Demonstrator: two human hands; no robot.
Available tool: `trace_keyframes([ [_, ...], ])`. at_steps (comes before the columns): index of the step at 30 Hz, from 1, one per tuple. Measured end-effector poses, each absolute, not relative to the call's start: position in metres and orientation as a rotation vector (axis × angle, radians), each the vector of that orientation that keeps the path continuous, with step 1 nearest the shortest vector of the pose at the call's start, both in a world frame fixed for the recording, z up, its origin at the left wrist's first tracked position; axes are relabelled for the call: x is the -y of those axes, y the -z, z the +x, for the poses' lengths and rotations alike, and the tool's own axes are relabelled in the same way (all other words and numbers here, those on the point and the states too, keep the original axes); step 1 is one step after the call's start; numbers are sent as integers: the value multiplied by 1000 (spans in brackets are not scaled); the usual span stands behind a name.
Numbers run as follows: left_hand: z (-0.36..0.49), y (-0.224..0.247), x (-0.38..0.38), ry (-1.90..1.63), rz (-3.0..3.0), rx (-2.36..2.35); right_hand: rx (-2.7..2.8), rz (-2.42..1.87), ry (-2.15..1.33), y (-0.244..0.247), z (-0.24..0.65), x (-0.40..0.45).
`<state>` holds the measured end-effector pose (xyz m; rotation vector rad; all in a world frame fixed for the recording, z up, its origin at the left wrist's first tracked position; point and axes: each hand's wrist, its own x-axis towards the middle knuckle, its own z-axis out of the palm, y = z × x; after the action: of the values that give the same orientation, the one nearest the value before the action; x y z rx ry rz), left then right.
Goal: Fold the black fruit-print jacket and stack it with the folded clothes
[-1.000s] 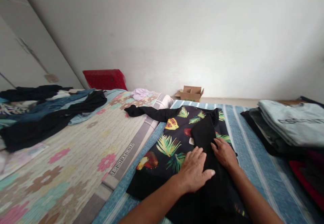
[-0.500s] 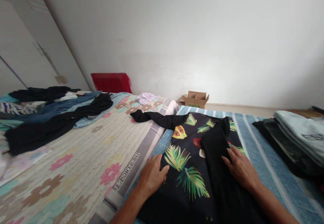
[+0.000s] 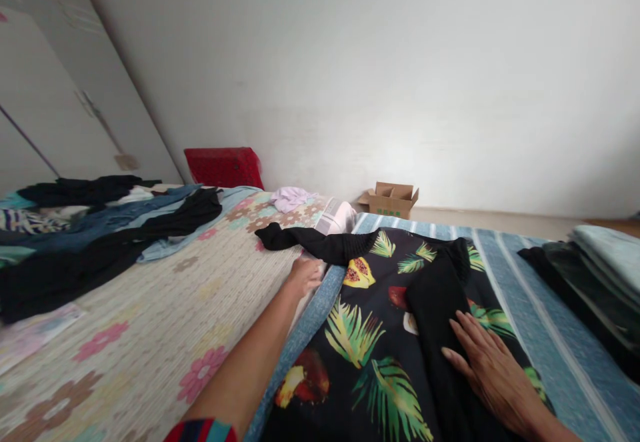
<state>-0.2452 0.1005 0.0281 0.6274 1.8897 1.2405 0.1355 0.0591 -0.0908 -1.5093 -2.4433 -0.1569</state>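
A black long-sleeved top with leaf and fruit prints lies spread on the blue striped bedding. Its right-hand sleeve is folded inward over the front. My right hand rests flat on that folded sleeve and the body beside it, fingers stretched out. The other sleeve reaches out leftward across the join between the two beds. My left hand is just below this sleeve, its fingers loosely bent and holding nothing that I can see.
Loose clothes lie heaped on the flowered bed cover at left. A pale lilac cloth lies near its far end. Folded clothes are stacked at right. Beyond the beds are a cardboard box and a red case.
My left hand has moved away from the top's left side, up toward the outstretched sleeve. My right hand stays on the folded sleeve, lying flatter. The view has shifted slightly.
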Motion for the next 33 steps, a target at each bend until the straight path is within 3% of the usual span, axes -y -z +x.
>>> trace_keyframes([
  [10,-241,-21,-168,-1472,292,-1718,2350,-1487,118,89,133,-58],
  [22,-224,-33,-189,-1730,512,-1727,2348,-1517,38,76,132,-60],
  [27,-226,-26,-184,-1750,594,-1667,2374,-1440,4,45,132,-61],
  [33,-217,-28,-174,-1657,810,-1621,2501,-1281,-338,-24,94,-92],
])
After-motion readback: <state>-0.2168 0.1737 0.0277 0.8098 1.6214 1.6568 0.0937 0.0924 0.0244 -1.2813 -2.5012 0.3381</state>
